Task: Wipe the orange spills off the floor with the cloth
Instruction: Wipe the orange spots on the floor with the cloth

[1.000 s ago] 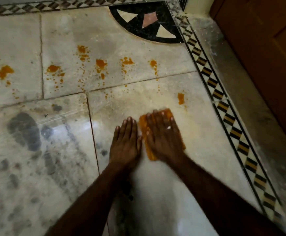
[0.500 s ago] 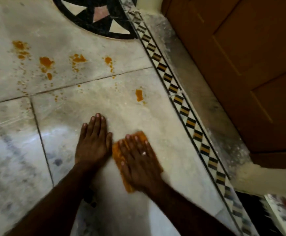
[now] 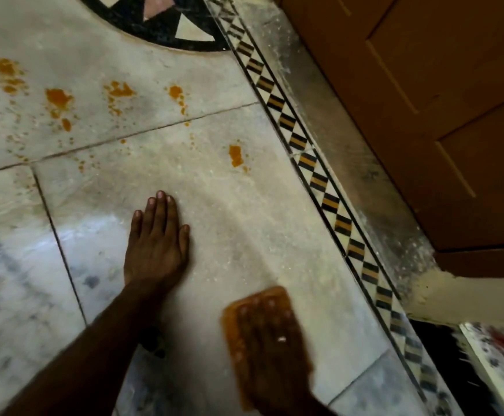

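upper left, orange spills (image 3: 58,99) lie unwiped on the floor (image 3: 244,235); left hand (image 3: 157,244) rests flat on it, fingers straight; lower right, right hand (image 3: 271,352) presses flat on the cloth (image 3: 233,340), well short of them. risk: a stain-laden cloth may smear rather than lift.

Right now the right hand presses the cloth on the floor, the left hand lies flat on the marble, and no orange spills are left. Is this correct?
Not quite: the head view shows several orange spills on the floor beyond the hands. The rest holds: the right hand presses the cloth, and the left hand lies flat on the marble.
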